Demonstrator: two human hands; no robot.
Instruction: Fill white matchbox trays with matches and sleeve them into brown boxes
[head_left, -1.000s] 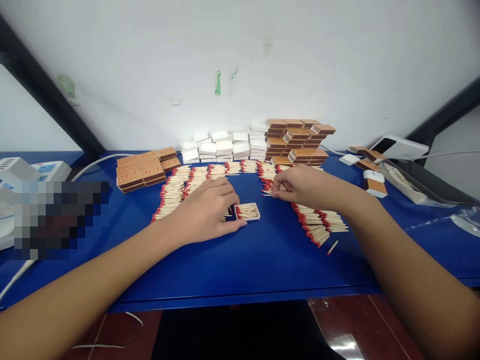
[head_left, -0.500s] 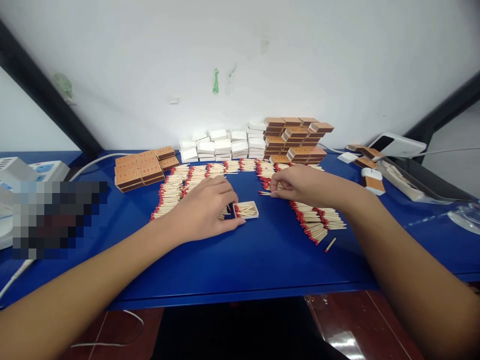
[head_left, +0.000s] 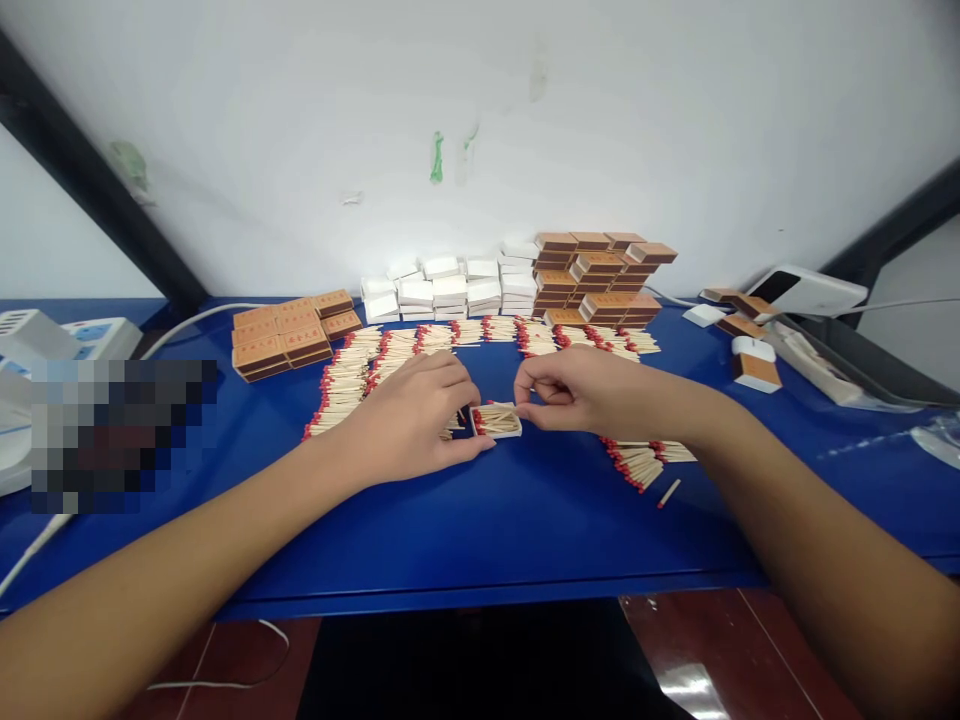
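My left hand (head_left: 424,415) is curved around the left end of a small white matchbox tray (head_left: 504,436), thumb at its near side and fingers at its far left corner. Matches (head_left: 491,420) with red heads lie inside, heads to the left. At the tray's right end is my right hand (head_left: 566,392), thumb and forefinger pinched on a matchstick whose thin shaft shows over the far rim. Rows of loose matches (head_left: 341,385) fan out behind and left of my left hand. More matches (head_left: 634,465) lie under and beside my right wrist, partly hidden, with one single match (head_left: 669,494) apart.
Against the wall stand stacked white trays (head_left: 448,292) and brown matchboxes (head_left: 596,280). More matchboxes (head_left: 281,340) sit at the left. Scattered boxes (head_left: 757,372), a white device (head_left: 821,292) and a dark tray (head_left: 862,350) are at the right. A power strip (head_left: 97,340) is far left.
My right hand has moved left and toward me, from the right-hand matches to the tray's right end, carrying a matchstick. My left hand stays at the tray. The view has shifted slightly.
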